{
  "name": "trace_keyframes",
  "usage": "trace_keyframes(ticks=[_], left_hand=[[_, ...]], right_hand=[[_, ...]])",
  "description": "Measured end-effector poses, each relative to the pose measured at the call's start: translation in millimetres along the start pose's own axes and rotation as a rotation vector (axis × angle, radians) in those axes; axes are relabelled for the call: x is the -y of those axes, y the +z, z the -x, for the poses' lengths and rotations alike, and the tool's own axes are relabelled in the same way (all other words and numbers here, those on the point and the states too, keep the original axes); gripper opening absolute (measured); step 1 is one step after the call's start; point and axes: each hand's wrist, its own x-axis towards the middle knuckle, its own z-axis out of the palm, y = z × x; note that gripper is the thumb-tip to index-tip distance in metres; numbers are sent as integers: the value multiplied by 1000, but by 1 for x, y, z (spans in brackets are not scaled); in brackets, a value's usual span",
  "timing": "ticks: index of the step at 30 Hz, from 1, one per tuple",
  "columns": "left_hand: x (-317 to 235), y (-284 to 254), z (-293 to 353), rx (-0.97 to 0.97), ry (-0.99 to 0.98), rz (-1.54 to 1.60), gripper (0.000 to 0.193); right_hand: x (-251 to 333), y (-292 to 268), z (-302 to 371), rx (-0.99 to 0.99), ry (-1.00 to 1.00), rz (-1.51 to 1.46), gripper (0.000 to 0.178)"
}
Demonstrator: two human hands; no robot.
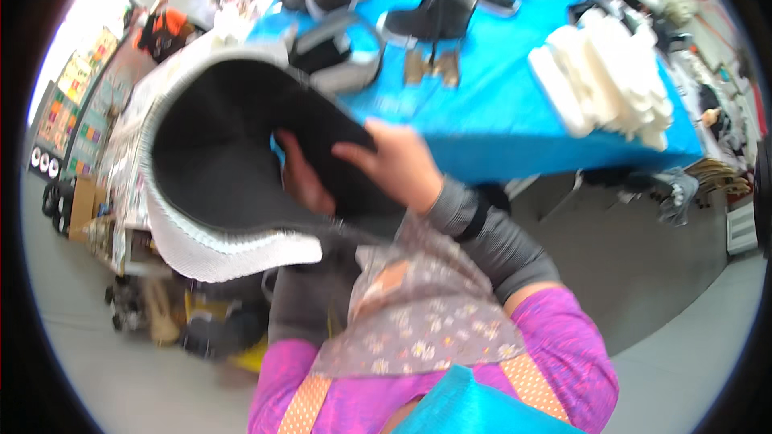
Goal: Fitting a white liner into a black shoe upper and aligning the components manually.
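Close in front of me is a large curved shoe upper (217, 145), black on its inner face, with a pale knitted outer side and a stitched white edge. My right hand (398, 165) grips its narrow right-hand end, thumb pressed on the black face and the other fingers mostly hidden. Through the opening in the piece, my left hand (305, 177) shows in part, its fingers curled at the lower edge. Dark grey sleeves cover both forearms.
A blue-covered table (474, 133) stands ahead. On it are a black ankle boot (438, 12), a grey-and-black open piece (338, 52), two small brown blocks (432, 68) and a stack of white elongated pieces (603, 76). A cardboard box (83, 207) sits at left.
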Motion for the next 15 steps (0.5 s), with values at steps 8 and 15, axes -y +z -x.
trace_keyframes(ticks=[8,15], left_hand=[[9,14,2,-73,405,-90,72],[24,-6,-38,347,701,-759,39]], right_hand=[[5,-11,-1,175,169,-553,33],[-23,-22,-32,107,4,-311,29]])
